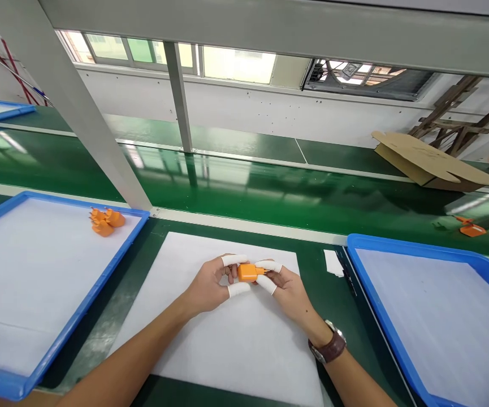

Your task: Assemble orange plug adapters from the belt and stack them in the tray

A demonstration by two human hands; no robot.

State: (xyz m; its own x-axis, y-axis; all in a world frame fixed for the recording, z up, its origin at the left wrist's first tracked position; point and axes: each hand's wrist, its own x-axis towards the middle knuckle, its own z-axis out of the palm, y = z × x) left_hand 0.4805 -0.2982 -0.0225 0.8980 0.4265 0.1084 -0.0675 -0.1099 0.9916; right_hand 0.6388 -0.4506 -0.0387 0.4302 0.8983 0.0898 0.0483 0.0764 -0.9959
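My left hand [210,285] and my right hand [286,288] meet over a white mat [227,339] at the front of the bench. Both pinch a small orange plastic part [248,272] between thumb and forefinger. White finger cots cover those fingertips. A brown wristwatch [328,346] sits on my right wrist. The left hand grips the part's body and the right hand grips its thin end.
A blue tray [78,308] on the left holds a few orange parts [106,220] at its far corner. Another blue tray [392,333] lies on the right. Beyond runs a green conveyor [248,186] with one orange part [471,229] and flattened cardboard [431,161]. A grey frame post [87,124] slants across.
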